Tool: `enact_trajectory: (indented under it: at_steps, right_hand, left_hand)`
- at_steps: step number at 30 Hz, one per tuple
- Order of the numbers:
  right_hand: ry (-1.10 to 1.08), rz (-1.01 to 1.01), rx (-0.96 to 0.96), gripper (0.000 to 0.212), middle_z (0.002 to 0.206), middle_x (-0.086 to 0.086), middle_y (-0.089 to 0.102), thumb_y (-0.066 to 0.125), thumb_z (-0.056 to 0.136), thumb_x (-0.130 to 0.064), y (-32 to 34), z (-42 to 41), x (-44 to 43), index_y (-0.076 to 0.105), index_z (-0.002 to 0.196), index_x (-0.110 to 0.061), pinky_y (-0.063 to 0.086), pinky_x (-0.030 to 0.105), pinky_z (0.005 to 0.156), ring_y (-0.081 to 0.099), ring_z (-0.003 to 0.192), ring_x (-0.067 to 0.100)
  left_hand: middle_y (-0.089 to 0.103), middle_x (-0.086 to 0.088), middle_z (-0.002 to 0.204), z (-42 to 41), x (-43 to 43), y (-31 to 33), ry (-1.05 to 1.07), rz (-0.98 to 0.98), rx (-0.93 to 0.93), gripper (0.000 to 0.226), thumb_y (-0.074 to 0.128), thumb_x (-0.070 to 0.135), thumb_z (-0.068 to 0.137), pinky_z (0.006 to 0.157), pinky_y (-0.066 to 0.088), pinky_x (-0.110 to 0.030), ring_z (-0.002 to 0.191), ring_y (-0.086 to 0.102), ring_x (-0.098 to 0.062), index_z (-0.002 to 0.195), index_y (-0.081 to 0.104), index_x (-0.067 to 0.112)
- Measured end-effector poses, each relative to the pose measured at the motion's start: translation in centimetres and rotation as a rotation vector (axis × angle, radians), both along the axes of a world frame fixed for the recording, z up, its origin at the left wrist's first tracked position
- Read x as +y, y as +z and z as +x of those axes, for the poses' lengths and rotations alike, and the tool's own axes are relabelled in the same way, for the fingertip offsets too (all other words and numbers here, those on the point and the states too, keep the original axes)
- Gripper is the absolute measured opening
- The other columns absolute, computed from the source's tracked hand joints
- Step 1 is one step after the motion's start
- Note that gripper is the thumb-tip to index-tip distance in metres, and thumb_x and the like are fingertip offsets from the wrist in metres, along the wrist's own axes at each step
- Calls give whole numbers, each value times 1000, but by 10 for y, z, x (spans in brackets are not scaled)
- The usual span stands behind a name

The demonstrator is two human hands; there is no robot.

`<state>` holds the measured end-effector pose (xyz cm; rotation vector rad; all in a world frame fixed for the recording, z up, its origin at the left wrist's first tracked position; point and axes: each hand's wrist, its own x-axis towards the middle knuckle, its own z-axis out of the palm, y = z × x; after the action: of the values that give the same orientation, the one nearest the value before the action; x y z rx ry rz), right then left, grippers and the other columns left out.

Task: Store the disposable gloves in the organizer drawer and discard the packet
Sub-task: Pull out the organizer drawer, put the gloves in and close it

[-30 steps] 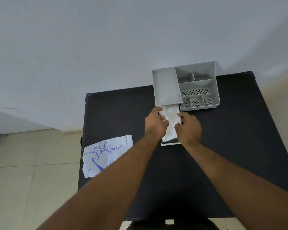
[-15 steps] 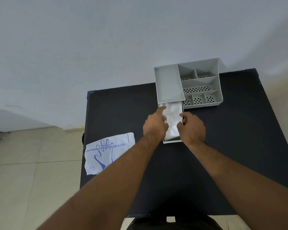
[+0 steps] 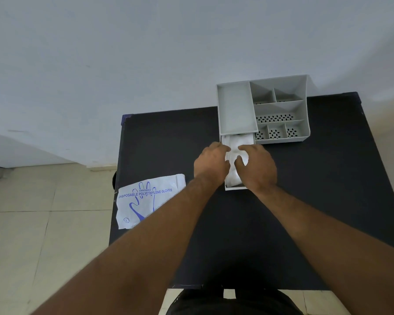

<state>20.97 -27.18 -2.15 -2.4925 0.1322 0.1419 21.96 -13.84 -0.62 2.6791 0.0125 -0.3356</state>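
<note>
Head camera gives me a steep look down at a dark table [image 3: 328, 201] set against a pale wall [image 3: 146, 53]. At the far edge stands a grey organizer [image 3: 236, 110] with several compartments, some with perforated floors. Its drawer [image 3: 236, 188] is pulled out toward me from under the left compartment, and a wad of white disposable gloves [image 3: 233, 148] lies inside it. I see the left hand [image 3: 210, 163] at the drawer's left side, its fingers curled down onto the gloves at that edge. The right hand [image 3: 256, 167] lies over the drawer from the right, fingers bent and spread onto the white plastic, thumb tip touching it too. Neither hand is a fist and neither lifts anything; both rest on the gloves, though I cannot tell if they pinch the material or only press it. The printed packet [image 3: 143, 201] lies flat at the table's left edge, partly overhanging the tiled floor [image 3: 32, 223], well apart from both hands and the organizer.
</note>
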Motion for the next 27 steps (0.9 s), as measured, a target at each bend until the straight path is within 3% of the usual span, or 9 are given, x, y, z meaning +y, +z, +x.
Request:
enact_trajectory:
  at_steps: [6,9,12,16,19,23,25,27]
  right_hand:
    - [228,-31,-90,37,135,10,63,48,98,-11,-2,10,5,62,132,-9,42,37,105,56,124,29]
    - [291,-67,-101,37,130,11,66,47,96,-6,-2,17,7,63,129,-7,47,42,103,60,118,32]
    - [368,-171,-89,36,120,5,70,50,91,-5,-3,22,5,64,123,-13,51,46,92,63,108,31]
    - [481,-347,-37,49,137,-3,62,51,91,-7,0,26,3,54,139,-20,46,43,92,56,119,26]
    - [533,-425,-18,53,139,-5,60,53,91,-14,0,31,3,48,143,-22,43,44,92,53,123,23]
    - [583,-530,-14,53,140,-2,60,52,92,-23,0,35,3,46,144,-20,43,45,91,53,125,27]
    - [606,-586,-8,55,144,1,56,52,92,-24,0,36,5,43,145,-18,42,44,92,52,127,28]
    - [604,-620,-9,52,145,3,55,52,92,-25,-1,37,6,46,142,-17,42,44,93,50,129,28]
  left_hand:
    - [51,4,146,-2,3,-5,-229,132,-56,39,56,15,96,101,45,-42,132,42,-22,134,59,20]
    - [51,3,145,-3,3,-7,-279,115,-19,41,54,13,94,102,42,-47,137,36,-23,135,53,17]
    - [38,-1,157,-2,5,-8,-315,106,70,55,50,8,93,108,34,-52,150,20,-27,147,39,13]
    - [27,-2,163,-1,8,-8,-372,159,117,62,47,10,96,112,28,-55,153,9,-28,155,27,11]
    - [41,-2,156,-3,10,-8,-326,96,48,50,48,12,97,111,31,-54,152,17,-25,147,43,12]
    - [65,-1,131,-9,16,-14,-270,80,-158,32,57,13,92,99,42,-53,138,44,-26,122,66,12]
    - [68,-2,125,-10,18,-19,-271,107,-233,29,62,14,88,93,48,-53,133,50,-28,117,69,11]
    - [62,-2,135,-10,17,-19,-322,159,-184,37,60,17,90,97,45,-53,139,43,-27,127,64,12]
